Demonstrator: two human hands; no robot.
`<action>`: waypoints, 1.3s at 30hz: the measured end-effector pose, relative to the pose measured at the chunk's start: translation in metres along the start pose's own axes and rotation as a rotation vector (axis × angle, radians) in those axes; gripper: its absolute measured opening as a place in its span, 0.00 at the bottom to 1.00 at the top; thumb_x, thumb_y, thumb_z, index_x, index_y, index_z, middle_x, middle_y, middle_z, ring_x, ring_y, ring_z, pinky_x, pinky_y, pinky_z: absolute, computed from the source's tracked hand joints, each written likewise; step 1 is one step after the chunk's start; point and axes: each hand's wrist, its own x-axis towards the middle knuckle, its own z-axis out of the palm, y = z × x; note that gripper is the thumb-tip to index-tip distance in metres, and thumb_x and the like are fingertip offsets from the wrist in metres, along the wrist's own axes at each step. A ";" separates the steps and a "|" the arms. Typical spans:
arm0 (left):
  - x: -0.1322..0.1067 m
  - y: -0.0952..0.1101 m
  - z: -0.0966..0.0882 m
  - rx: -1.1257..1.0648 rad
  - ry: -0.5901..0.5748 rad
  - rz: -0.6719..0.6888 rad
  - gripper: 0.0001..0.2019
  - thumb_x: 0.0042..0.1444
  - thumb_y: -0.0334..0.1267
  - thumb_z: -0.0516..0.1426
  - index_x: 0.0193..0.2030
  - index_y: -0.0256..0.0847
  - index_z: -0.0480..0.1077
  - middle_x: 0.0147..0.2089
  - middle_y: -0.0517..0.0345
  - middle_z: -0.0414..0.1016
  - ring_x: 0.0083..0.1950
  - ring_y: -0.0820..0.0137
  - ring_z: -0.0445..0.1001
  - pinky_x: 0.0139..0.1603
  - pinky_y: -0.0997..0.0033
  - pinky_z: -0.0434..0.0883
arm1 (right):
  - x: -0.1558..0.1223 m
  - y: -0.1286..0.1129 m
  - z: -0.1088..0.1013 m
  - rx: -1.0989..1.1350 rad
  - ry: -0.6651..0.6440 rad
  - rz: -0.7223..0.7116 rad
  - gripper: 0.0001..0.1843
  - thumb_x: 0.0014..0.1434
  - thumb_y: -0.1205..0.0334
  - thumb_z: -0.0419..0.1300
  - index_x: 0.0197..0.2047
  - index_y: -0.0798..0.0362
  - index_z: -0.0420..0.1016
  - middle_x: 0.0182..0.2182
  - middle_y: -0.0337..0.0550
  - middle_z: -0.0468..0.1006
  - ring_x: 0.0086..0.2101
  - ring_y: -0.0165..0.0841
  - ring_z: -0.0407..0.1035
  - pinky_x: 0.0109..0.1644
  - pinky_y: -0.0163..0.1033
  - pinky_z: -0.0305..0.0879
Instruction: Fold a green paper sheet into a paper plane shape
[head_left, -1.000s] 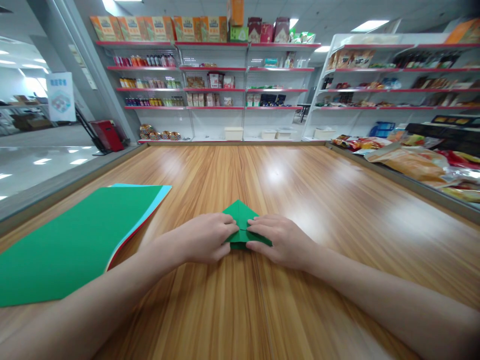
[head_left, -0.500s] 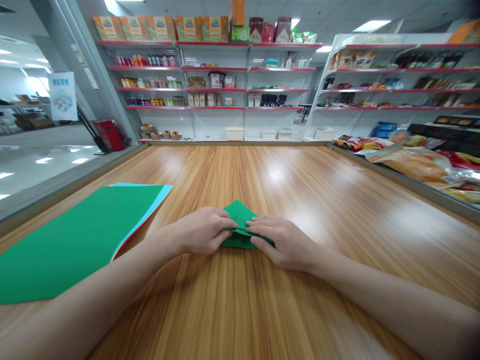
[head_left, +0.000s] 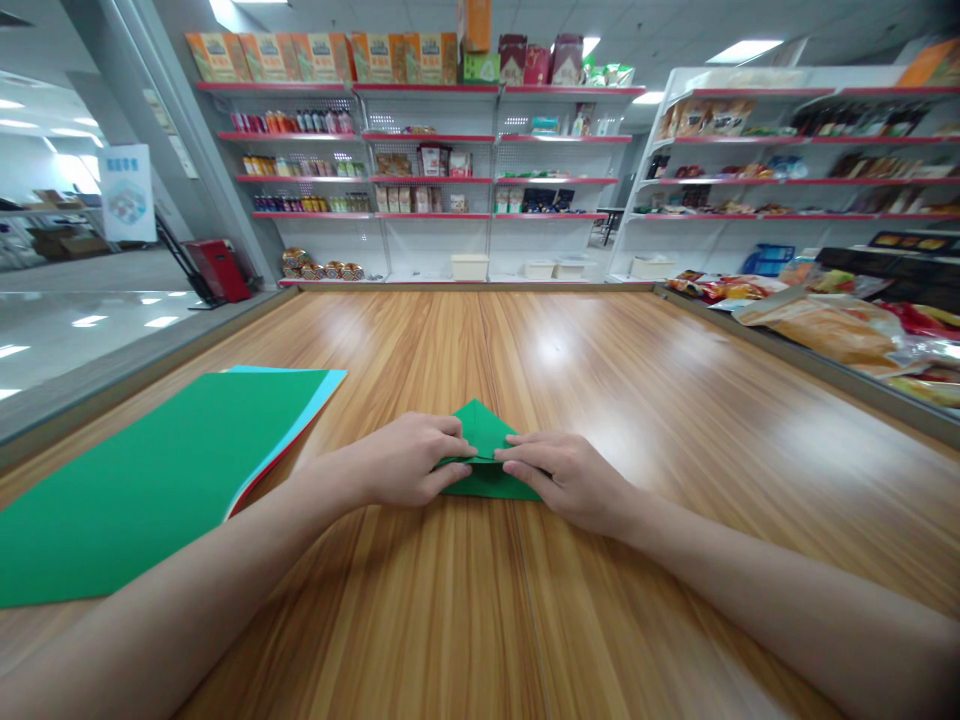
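Observation:
A folded sheet of green paper (head_left: 481,425) lies in front of me on the wooden table, its pointed tip facing away. My left hand (head_left: 420,455) pinches the left part of a raised flap between thumb and fingers. On the other side, my right hand (head_left: 574,475) grips the same flap, thumb below and fingers on top. Between the fingertips a crease runs across the paper, and a lower layer shows beneath the flap, nearer to me. The paper's left and right corners are partly hidden by my hands.
To the left lies a stack of coloured sheets (head_left: 172,470), green on top with blue and red edges showing. Packaged snacks (head_left: 832,325) sit beyond the table's right rim. Stocked shelves (head_left: 427,180) stand behind the far edge.
My right thumb has moved up from the lower layer to the flap's edge, and the right fingers have closed on it. The left hand has barely shifted.

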 end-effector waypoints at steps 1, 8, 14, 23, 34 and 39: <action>0.000 0.000 0.000 0.000 0.001 -0.001 0.15 0.63 0.39 0.51 0.52 0.42 0.73 0.45 0.50 0.75 0.47 0.63 0.74 0.49 0.64 0.70 | 0.000 0.000 0.000 -0.001 -0.001 0.003 0.14 0.67 0.60 0.52 0.44 0.51 0.79 0.42 0.45 0.81 0.45 0.37 0.75 0.50 0.43 0.71; 0.000 0.001 0.001 0.015 -0.024 0.001 0.14 0.60 0.41 0.54 0.50 0.40 0.73 0.45 0.49 0.74 0.47 0.61 0.74 0.48 0.62 0.70 | -0.001 0.000 0.000 -0.028 -0.025 0.003 0.14 0.66 0.60 0.53 0.42 0.51 0.80 0.40 0.44 0.82 0.45 0.37 0.75 0.51 0.43 0.71; 0.000 0.002 -0.003 -0.012 -0.034 -0.007 0.12 0.60 0.41 0.55 0.48 0.41 0.69 0.46 0.51 0.73 0.46 0.62 0.73 0.46 0.64 0.69 | 0.001 -0.003 -0.002 -0.002 -0.020 -0.015 0.13 0.65 0.62 0.53 0.41 0.50 0.80 0.40 0.42 0.82 0.45 0.37 0.75 0.53 0.45 0.70; 0.001 0.003 -0.002 -0.012 -0.025 -0.029 0.09 0.58 0.40 0.55 0.45 0.41 0.67 0.43 0.54 0.72 0.44 0.63 0.73 0.43 0.66 0.69 | 0.001 -0.005 -0.003 -0.015 -0.022 -0.014 0.12 0.65 0.62 0.54 0.41 0.49 0.80 0.40 0.41 0.82 0.46 0.38 0.75 0.53 0.46 0.70; 0.002 0.008 0.000 0.013 -0.027 -0.035 0.11 0.56 0.36 0.54 0.46 0.40 0.69 0.43 0.51 0.70 0.43 0.62 0.72 0.43 0.63 0.70 | 0.000 -0.005 -0.003 -0.041 -0.034 -0.028 0.10 0.63 0.62 0.57 0.43 0.49 0.79 0.40 0.42 0.82 0.46 0.38 0.75 0.53 0.45 0.70; 0.002 0.008 0.000 0.010 -0.023 -0.019 0.10 0.55 0.35 0.54 0.45 0.42 0.69 0.42 0.52 0.70 0.43 0.63 0.72 0.44 0.64 0.69 | 0.001 -0.008 -0.005 -0.054 -0.060 -0.055 0.09 0.62 0.63 0.58 0.44 0.48 0.78 0.39 0.42 0.82 0.46 0.38 0.74 0.51 0.44 0.70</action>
